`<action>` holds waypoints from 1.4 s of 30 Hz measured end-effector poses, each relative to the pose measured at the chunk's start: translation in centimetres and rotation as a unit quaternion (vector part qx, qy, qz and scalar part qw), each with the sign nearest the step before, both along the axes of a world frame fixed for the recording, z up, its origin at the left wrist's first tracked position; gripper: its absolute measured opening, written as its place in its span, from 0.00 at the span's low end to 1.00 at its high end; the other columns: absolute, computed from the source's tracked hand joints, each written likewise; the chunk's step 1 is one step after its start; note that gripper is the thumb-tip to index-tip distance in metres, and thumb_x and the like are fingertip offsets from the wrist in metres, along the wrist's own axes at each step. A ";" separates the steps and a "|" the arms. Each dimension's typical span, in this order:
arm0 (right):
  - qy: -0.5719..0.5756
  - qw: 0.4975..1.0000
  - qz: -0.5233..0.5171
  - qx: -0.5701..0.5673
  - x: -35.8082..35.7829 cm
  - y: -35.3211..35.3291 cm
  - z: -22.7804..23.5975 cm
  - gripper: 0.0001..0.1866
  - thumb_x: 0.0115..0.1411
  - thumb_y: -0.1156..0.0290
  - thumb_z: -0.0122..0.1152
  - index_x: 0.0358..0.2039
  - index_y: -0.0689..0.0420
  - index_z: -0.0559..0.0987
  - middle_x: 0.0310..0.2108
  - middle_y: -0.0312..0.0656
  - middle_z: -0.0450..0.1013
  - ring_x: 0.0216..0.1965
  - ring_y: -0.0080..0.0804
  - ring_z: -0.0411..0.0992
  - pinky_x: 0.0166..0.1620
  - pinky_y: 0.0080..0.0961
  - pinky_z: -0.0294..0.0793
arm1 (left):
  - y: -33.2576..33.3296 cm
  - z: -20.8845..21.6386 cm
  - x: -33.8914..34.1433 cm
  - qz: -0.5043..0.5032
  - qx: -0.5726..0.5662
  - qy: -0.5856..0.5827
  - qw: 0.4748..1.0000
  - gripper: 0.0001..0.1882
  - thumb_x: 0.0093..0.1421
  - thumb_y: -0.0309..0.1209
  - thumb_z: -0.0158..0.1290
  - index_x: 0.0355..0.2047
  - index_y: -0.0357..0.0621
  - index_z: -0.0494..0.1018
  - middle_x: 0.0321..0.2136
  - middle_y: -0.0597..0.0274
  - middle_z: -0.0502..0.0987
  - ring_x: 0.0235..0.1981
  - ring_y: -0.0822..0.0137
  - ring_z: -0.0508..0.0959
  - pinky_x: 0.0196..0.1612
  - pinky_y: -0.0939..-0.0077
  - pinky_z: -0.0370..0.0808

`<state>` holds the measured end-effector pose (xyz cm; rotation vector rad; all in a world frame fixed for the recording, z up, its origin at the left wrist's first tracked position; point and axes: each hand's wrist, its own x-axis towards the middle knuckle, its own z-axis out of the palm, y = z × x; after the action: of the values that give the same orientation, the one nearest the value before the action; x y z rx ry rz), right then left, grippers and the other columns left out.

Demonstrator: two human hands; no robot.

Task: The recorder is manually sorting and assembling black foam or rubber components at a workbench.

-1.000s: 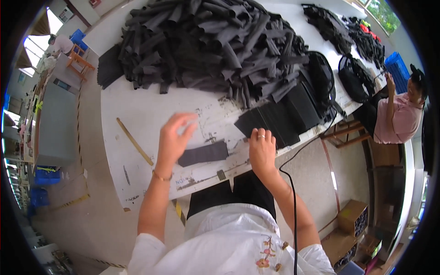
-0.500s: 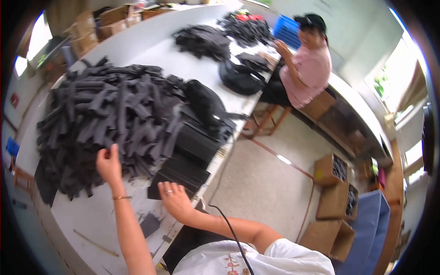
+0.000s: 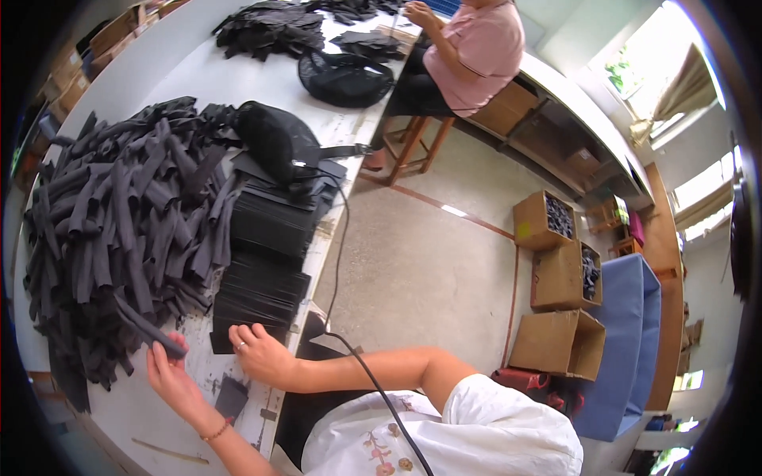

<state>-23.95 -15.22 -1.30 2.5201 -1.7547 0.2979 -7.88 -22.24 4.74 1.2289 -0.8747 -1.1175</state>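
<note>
A dark grey, rolled-looking fabric strip (image 3: 143,324) is pinched at its near end between the thumb and fingers of my left hand (image 3: 173,379). Its far end lies against a big heap of similar strips (image 3: 119,214) on the left of the table. My right hand (image 3: 266,358), with a ring on one finger, is bent closed at the near edge of a long row of thin, flat black pieces (image 3: 258,293). What its fingertips grip, if anything, is hidden. A small dark flat piece (image 3: 232,397) lies on the tabletop below that hand.
A black bag with a strap (image 3: 278,147) sits beyond the row, and a black mesh-like bag (image 3: 345,79) farther off. A person in pink (image 3: 484,47) sits at the table's far side. A black cable (image 3: 341,254) crosses near my right arm. Cardboard boxes (image 3: 556,345) stand on the floor.
My left hand has come nearer and now holds a strip from the heap. My right hand's fingers are more bent at the row's near edge. The whole view has shifted.
</note>
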 end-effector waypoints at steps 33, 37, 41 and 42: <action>-0.074 0.997 -0.027 -0.016 -1.7 7.3 -0.2 0.37 0.49 0.44 0.62 0.46 0.67 0.76 0.51 0.46 0.67 0.51 0.37 0.63 0.52 0.31 0.63 | 8.2 -6.0 5.0 -0.077 0.080 0.374 0.921 0.19 0.66 0.25 0.46 0.55 0.32 0.64 0.41 0.57 0.73 0.40 0.68 0.74 0.47 0.73 0.74; -0.071 0.997 -0.010 0.011 -3.2 7.8 0.4 0.37 0.48 0.46 0.64 0.47 0.67 0.76 0.51 0.45 0.67 0.51 0.36 0.63 0.51 0.29 0.64 | 7.7 -6.6 4.8 -0.112 0.061 0.404 0.906 0.20 0.67 0.27 0.46 0.58 0.34 0.62 0.41 0.58 0.72 0.38 0.69 0.73 0.45 0.75 0.73; -0.057 0.997 0.047 -0.026 -4.0 7.7 -0.4 0.23 0.52 0.57 0.61 0.41 0.62 0.81 0.45 0.39 0.71 0.49 0.34 0.64 0.47 0.28 0.65 | 7.5 -6.5 5.1 -0.139 0.050 0.439 0.886 0.21 0.68 0.30 0.46 0.59 0.37 0.62 0.41 0.60 0.73 0.39 0.69 0.73 0.46 0.73 0.73; -0.049 0.995 0.065 -0.056 -3.9 7.7 -0.9 0.18 0.53 0.61 0.60 0.39 0.60 0.81 0.44 0.37 0.71 0.48 0.33 0.64 0.46 0.27 0.66 | 7.8 -6.4 5.4 -0.143 0.038 0.432 0.890 0.21 0.68 0.32 0.46 0.59 0.38 0.63 0.42 0.60 0.74 0.40 0.69 0.73 0.46 0.72 0.73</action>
<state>-27.81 -7.55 -2.23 2.5842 -1.5579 0.5219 -2.44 -14.46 -1.65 0.5362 -0.3175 -1.7488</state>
